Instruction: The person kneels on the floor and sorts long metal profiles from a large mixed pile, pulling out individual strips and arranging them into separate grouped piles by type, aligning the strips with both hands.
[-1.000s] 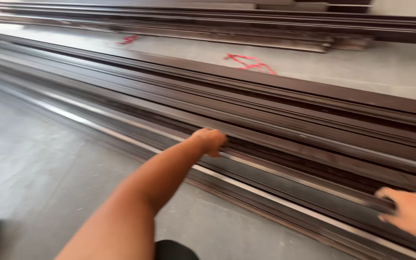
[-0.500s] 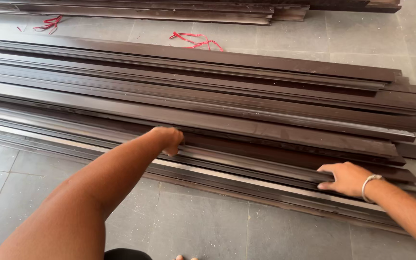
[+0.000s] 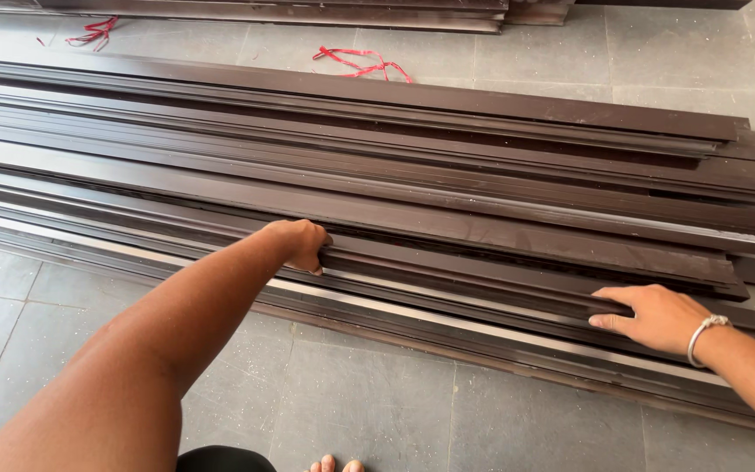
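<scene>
A low stack of long dark brown metal bars (image 3: 447,188) lies on the grey tiled floor (image 3: 369,411), running from the left edge across to the right, where the cut ends step back unevenly. The bars are narrow, flat-faced profiles with a dull sheen; those at the near edge show a paler, silvery strip along their length.

The left hand (image 3: 301,244) reaches out over the near part of the stack with its fingers curled over the edge of one bar (image 3: 482,284) in the front rows, closed on it in a firm hold. The right hand (image 3: 653,316) lies farther right on the same near rows, palm down, fingers stretched out almost flat and pointing left, pressing on the bar's top face; whether it has hold of the bar or only rests on it cannot be told. A thin silver bangle (image 3: 703,336) circles that wrist.

Beyond the stack, a loose red string (image 3: 360,61) lies curled on the floor just behind the farthest bar, and a second red string (image 3: 91,33) lies to the left near the top edge. A second pile (image 3: 308,10) of similar bars runs along the top of the view. Bare toes (image 3: 335,464) show at the bottom edge.
</scene>
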